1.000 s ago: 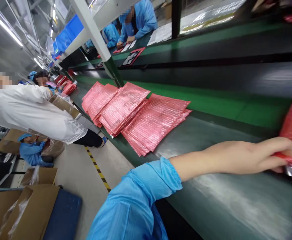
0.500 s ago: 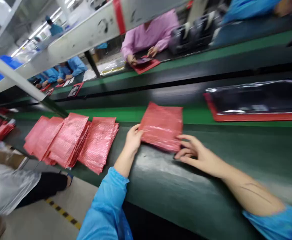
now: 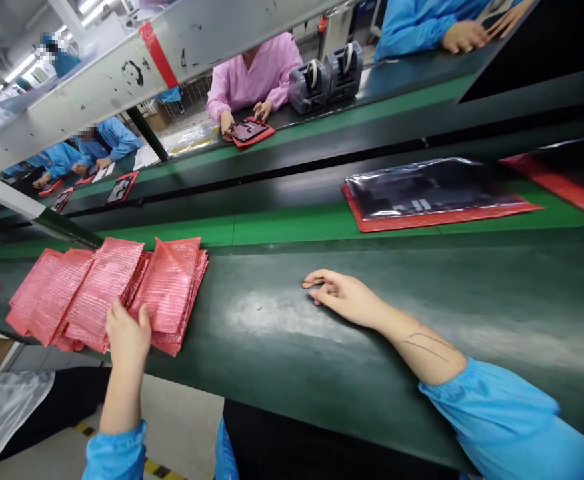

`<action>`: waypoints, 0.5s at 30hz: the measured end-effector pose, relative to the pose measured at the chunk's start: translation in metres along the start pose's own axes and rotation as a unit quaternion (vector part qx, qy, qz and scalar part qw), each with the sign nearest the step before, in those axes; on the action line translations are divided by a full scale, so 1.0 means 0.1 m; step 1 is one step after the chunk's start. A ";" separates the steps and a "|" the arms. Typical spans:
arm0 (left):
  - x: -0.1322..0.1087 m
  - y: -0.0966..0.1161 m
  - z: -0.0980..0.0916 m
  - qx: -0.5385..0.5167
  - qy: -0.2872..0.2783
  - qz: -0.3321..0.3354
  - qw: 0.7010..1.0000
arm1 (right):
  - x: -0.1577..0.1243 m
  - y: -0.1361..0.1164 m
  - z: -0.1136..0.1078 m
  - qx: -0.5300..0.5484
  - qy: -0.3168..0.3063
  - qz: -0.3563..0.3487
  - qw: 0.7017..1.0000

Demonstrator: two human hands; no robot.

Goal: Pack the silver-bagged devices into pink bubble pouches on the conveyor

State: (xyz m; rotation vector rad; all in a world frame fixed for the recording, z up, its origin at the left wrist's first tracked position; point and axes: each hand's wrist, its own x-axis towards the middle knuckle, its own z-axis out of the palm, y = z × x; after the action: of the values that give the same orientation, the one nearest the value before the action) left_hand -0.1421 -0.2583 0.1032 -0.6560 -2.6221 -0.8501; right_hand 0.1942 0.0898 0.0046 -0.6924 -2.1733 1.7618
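My left hand (image 3: 129, 339) is at the near edge of the red bubble-wrap pouches, its thumb and fingers apart. It touches or hovers just over the gap between two piles; which, I cannot tell. To its right lies a pile of red bubble pouches (image 3: 169, 287), the top one slightly askew with a raised corner. More red pouches (image 3: 103, 283) overlap in a row to the left. Over the dark green bench, my right hand (image 3: 339, 293) hangs with loosely curved, parted fingers and nothing in it.
On the green belt strip beyond the bench (image 3: 272, 373) lie a dark, clear-wrapped flat item (image 3: 422, 190) on a red pouch and another pair further right. Across the line, a person in pink (image 3: 257, 80) handles a red pouch beside tape dispensers (image 3: 327, 77). A post stands left.
My left hand has carried the red bubble pouch left onto the right-hand pile and let go of it. My right hand has come away from the pouch. The wrapped items appear further left.
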 end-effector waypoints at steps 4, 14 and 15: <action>-0.52 0.48 0.20 0.045 -0.067 0.180 0.980 | 0.02 0.04 0.02 0.010 0.002 0.007 1.000; -0.52 1.78 1.82 -0.149 -0.236 0.281 0.918 | 0.51 0.08 -0.64 -0.093 0.249 -0.002 0.964; -0.48 1.82 1.96 -0.156 -0.231 0.264 0.923 | 0.57 0.08 -0.89 -0.122 0.306 -0.003 0.944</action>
State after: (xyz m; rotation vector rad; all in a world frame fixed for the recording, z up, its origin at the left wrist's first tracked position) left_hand -0.0369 -0.0230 0.0164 -1.7425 -2.4719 -1.0317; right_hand 0.1905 0.1956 0.0124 -1.1118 -1.9433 1.0694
